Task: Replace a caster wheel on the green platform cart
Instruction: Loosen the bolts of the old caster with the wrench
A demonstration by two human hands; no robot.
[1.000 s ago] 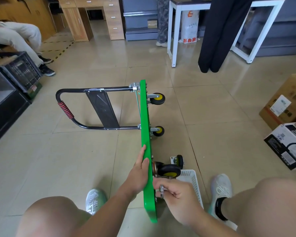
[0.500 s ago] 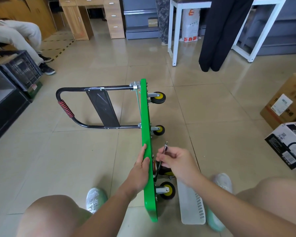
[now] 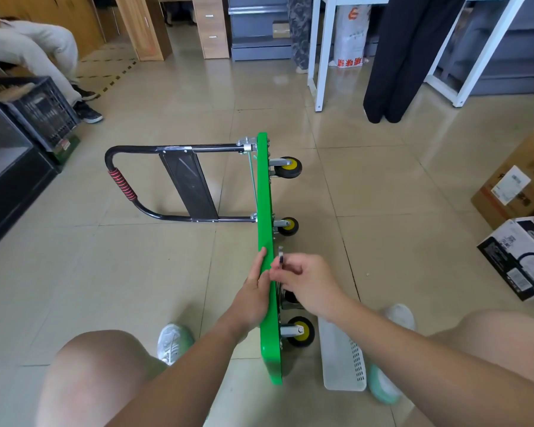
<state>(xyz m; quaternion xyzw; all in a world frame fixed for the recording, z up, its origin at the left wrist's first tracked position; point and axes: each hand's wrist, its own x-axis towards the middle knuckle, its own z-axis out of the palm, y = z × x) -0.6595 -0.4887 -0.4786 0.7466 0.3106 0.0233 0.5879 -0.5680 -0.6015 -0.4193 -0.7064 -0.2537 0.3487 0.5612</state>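
The green platform cart (image 3: pixel 265 192) stands on its edge on the floor, its black handle (image 3: pixel 122 183) folded out to the left. Three yellow-hubbed caster wheels show on its right face: a far one (image 3: pixel 289 167), a middle one (image 3: pixel 288 226) and a near one (image 3: pixel 299 331). A fourth caster (image 3: pixel 290 298) is mostly hidden under my right wrist. My left hand (image 3: pixel 255 286) holds the deck's top edge, fingers laid along it. My right hand (image 3: pixel 302 278) pinches a small metal wrench (image 3: pixel 280 257) right beside the deck.
A white perforated basket (image 3: pixel 342 355) lies on the floor just right of the cart. Cardboard boxes (image 3: pixel 520 183) and a black-and-white box (image 3: pixel 518 257) stand at the right. A black crate (image 3: pixel 40 112) and a seated person are at the left, white table legs farther back.
My right hand has risen from low beside the near caster to the deck's upper edge, carrying the wrench with it. My left hand has kept its hold.
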